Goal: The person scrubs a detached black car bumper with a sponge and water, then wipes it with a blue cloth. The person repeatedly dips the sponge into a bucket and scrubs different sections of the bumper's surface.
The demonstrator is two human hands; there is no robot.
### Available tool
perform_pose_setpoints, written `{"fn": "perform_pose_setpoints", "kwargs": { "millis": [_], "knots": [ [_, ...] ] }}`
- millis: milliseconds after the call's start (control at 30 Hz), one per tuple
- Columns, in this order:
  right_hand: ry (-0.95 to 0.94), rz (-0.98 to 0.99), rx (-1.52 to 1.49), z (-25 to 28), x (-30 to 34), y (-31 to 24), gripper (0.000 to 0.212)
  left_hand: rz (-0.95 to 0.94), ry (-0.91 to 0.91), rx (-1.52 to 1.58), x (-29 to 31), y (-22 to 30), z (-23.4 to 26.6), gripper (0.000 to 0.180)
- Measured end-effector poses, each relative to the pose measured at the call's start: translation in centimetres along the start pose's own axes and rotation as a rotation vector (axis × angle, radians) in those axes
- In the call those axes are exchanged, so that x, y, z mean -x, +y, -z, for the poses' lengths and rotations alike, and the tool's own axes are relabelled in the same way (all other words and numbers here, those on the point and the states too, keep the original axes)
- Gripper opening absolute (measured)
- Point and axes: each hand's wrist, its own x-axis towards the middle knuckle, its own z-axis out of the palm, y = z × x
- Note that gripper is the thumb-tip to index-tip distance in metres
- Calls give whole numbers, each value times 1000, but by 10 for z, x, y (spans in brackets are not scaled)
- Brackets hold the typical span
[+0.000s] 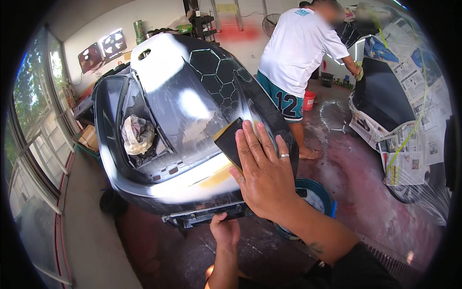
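A large car bumper (185, 139) stands in front of me, its surface patchy with black, white and yellowish areas. My right hand (262, 168), a ring on one finger, holds a dark piece of sandpaper (228, 144) against its right side, fingers stretched over the sheet. Below, my left hand (225, 229) is closed round the bumper's lower edge, thumb in front; its other fingers are partly hidden. Hexagon outlines (216, 72) mark the bumper's upper right part. A crumpled plastic bag (137, 135) sits in the opening on its left.
A teal bucket (315, 190) of sudsy water stands on the wet, reddish floor below my right forearm. Beyond, a person in a white shirt (301, 53) wipes a dark panel (380, 91) surrounded by newspaper masking. A red bucket (309, 100) stands near them. Glass doors (36, 111) line the left.
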Motion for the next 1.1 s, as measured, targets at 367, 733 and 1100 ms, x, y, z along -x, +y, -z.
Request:
{"fn": "perform_pose_setpoints", "kwargs": {
  "millis": [367, 733, 1100],
  "knots": [
    [-27, 23, 5, -7, -9, 0, 67, 53, -16, 44, 3, 3, -1, 58],
    [20, 3, 93, -5, -30, -1, 68, 10, 0, 10, 10, 4, -9, 53],
    [-19, -114, 5, -4, -62, 18, 69, 25, -12, 28, 13, 0, -13, 52]
  ]
}}
